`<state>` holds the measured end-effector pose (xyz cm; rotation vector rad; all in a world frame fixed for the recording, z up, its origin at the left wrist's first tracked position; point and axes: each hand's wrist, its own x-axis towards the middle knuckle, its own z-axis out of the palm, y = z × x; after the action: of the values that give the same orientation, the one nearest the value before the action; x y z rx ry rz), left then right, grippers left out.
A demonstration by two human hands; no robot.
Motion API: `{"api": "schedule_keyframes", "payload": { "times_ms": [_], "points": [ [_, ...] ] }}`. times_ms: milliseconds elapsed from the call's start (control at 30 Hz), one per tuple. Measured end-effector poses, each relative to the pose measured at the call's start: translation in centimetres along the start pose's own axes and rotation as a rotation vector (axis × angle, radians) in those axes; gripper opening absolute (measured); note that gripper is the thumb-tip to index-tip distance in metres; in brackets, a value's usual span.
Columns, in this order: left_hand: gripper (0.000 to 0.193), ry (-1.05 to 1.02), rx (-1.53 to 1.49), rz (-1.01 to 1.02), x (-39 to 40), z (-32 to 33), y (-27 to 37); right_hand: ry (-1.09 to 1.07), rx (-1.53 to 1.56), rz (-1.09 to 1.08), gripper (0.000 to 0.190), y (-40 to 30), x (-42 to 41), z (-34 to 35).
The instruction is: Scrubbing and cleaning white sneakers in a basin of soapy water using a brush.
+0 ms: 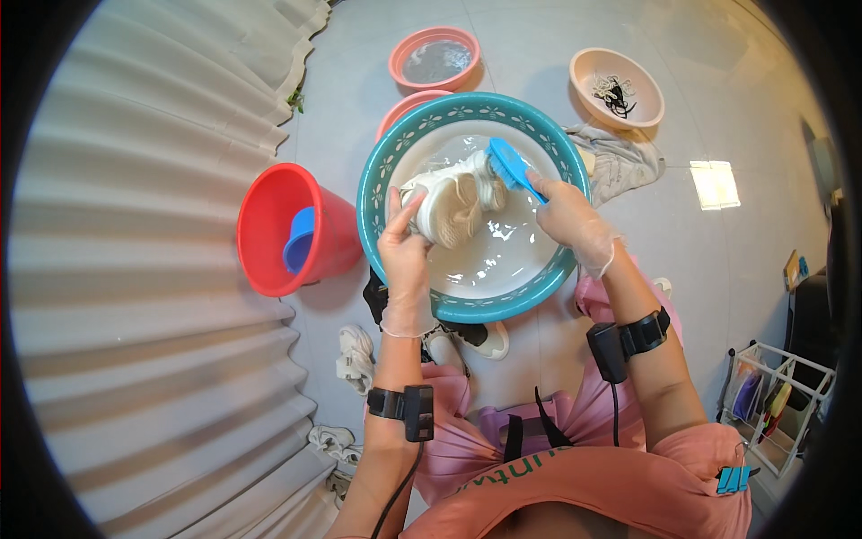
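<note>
In a teal-rimmed plastic basin (471, 311) of water, a pale shoe (448, 209) is held at its left end by my left hand (404, 252), which wears a clear thin glove. My right hand (572, 215), gloved too, grips the handle of a blue scrubbing brush (510, 164). The bristles face left, close to the far end of a second pale shoe (490, 185), which lies behind the first; whether they touch it I cannot tell. The thumb and fingers of my left hand are partly hidden behind the held shoe.
A red bucket (330, 236) with a blue scoop (301, 239) stands left, beside a pleated curtain (168, 269). Beyond the basin are a pink basin of water (397, 60), a peach bowl (648, 111) holding shoelaces (614, 94), and a grey cloth (623, 162). Several shoes (355, 354) lie nearer me; a white rack (781, 404) stands right.
</note>
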<state>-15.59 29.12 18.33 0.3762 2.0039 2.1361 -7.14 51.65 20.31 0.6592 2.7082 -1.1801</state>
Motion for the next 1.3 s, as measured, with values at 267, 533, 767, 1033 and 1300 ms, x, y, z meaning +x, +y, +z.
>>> {"api": "schedule_keyframes", "payload": {
  "times_ms": [267,533,767,1033,1300],
  "points": [
    [0.047,0.174,-0.568,-0.401,0.1,-0.3,-1.5,-0.161,0.009,0.046,0.056,-0.1,-1.8,-1.9],
    [0.044,0.187,-0.462,-0.585,-0.5,0.4,-3.0,-0.218,0.068,-0.087,0.045,-0.7,-3.1,-2.3],
    [0.028,0.242,-0.192,-0.352,-1.3,2.1,-1.9,-0.151,0.052,-0.190,0.036,-1.5,-4.0,1.2],
    [0.019,0.078,0.193,-0.128,-2.9,3.8,-0.1,-0.045,-0.278,-0.004,0.029,1.8,2.2,2.1],
    [0.026,-0.039,0.759,0.257,-2.7,0.8,1.2,-0.298,-0.366,-0.011,0.027,2.2,3.6,5.7]
  ]
}}
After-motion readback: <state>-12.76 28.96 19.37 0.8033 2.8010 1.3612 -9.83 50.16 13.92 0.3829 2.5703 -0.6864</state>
